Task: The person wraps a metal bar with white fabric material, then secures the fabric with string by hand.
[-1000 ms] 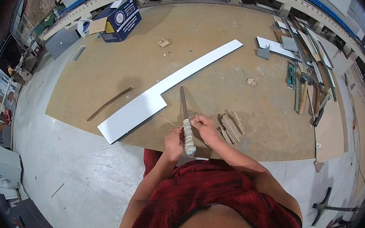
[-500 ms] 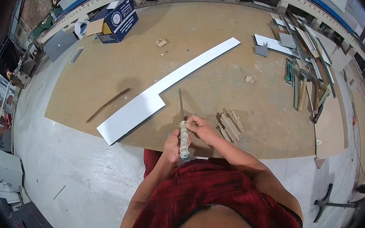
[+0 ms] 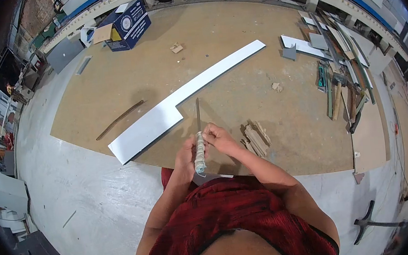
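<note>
A thin tool with a pale wrapped handle (image 3: 199,153) is held upright over the near edge of the tan table (image 3: 239,84), its narrow dark blade (image 3: 198,113) pointing away from me. My left hand (image 3: 185,153) is closed around the handle's left side. At the top of the handle, my right hand (image 3: 217,138) pinches the wrapping with bent fingers. A bluish strand hangs from the handle's lower end. Just beyond lies a long white L-shaped board (image 3: 163,114). To the right of my right hand is a bundle of torn brown strips (image 3: 256,141).
A curved brown strip (image 3: 120,120) lies left of the board. An open blue box (image 3: 128,25) stands at the back left. On the right are a hammer (image 3: 339,85), a green cutter (image 3: 321,78) and piled offcuts (image 3: 345,40). A black stand (image 3: 370,222) is on the floor.
Both hands and the wrapped handle have shifted slightly left and up in view. The whole scene has also moved a little with the camera. Both hands keep their hold.
</note>
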The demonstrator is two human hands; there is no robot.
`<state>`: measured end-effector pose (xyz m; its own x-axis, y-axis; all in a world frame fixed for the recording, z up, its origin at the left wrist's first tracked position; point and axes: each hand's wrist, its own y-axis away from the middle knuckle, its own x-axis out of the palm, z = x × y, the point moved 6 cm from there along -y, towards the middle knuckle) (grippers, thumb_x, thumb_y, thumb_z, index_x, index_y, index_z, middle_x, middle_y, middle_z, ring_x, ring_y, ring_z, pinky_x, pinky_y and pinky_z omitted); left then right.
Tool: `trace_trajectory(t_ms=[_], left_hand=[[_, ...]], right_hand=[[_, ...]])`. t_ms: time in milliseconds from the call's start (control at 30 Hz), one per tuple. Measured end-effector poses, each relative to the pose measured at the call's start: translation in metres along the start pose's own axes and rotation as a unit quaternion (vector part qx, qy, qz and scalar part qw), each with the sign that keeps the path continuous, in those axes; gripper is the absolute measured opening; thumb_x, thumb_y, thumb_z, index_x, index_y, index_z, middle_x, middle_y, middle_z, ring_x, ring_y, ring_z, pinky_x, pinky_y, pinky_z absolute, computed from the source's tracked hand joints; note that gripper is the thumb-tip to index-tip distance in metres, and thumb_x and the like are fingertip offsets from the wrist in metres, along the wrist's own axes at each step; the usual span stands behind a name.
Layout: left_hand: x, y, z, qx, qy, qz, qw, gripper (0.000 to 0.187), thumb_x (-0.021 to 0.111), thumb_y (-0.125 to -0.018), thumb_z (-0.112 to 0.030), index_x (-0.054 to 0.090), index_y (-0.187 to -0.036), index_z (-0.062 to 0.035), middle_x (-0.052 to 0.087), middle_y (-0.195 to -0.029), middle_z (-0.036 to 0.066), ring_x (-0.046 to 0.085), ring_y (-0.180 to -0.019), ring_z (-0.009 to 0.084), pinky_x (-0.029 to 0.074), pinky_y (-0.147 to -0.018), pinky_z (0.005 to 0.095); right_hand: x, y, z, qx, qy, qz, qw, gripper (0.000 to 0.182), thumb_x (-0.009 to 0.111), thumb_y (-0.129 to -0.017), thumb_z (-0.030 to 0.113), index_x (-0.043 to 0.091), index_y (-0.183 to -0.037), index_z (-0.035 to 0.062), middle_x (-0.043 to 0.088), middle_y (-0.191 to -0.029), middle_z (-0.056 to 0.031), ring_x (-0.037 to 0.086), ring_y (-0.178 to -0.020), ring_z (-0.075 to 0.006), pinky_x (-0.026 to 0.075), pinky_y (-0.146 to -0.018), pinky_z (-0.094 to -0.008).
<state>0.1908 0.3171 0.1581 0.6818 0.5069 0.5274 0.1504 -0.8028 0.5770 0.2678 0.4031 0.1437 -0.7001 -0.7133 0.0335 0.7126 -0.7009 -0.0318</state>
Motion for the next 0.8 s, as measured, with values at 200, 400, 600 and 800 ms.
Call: trace_trajectory(t_ms=[200,400,600,800], left_hand=[[-0.012,-0.013,0.010,-0.051,0.018,0.048,0.997,0.022,0.045,-0.089,-0.025,0.050,-0.091,-0.0036,0.055,-0.070,0.003,0.053,-0.056,0.0110,0.047,-0.048,0.0246],[-0.001,-0.013,0.020,-0.072,0.150,0.110,0.980,0.020,0.050,-0.087,-0.026,0.049,-0.090,-0.0062,0.052,-0.068,0.000,0.049,-0.052,0.0092,0.043,-0.044,0.0217],[-0.013,-0.028,0.026,-0.065,0.176,0.177,0.966,0.019,0.054,-0.086,-0.027,0.049,-0.090,-0.0083,0.053,-0.071,0.001,0.050,-0.054,0.0099,0.041,-0.046,0.0222],[-0.010,-0.011,0.009,0.110,-0.027,0.019,0.993,0.019,0.056,-0.084,-0.020,0.049,-0.097,-0.0082,0.052,-0.076,0.003,0.052,-0.058,0.0118,0.046,-0.049,0.0247]], right_hand=[[-0.013,0.000,0.001,0.063,-0.042,0.012,0.997,0.008,0.056,-0.082,0.008,0.055,-0.080,0.0003,0.055,-0.065,-0.0026,0.051,-0.058,-0.0095,0.042,-0.053,-0.0244],[-0.018,0.001,0.002,0.071,-0.049,-0.006,0.996,0.007,0.056,-0.079,0.004,0.059,-0.075,-0.0013,0.056,-0.064,-0.0025,0.051,-0.056,-0.0081,0.043,-0.052,-0.0225],[-0.006,0.002,0.023,0.028,-0.011,0.018,0.999,0.007,0.054,-0.076,-0.003,0.060,-0.080,-0.0032,0.058,-0.066,-0.0042,0.053,-0.056,-0.0092,0.041,-0.052,-0.0217],[-0.008,-0.009,0.017,0.036,0.048,0.047,0.997,0.006,0.054,-0.074,-0.003,0.060,-0.076,-0.0027,0.058,-0.065,-0.0049,0.053,-0.055,-0.0098,0.041,-0.050,-0.0225]])
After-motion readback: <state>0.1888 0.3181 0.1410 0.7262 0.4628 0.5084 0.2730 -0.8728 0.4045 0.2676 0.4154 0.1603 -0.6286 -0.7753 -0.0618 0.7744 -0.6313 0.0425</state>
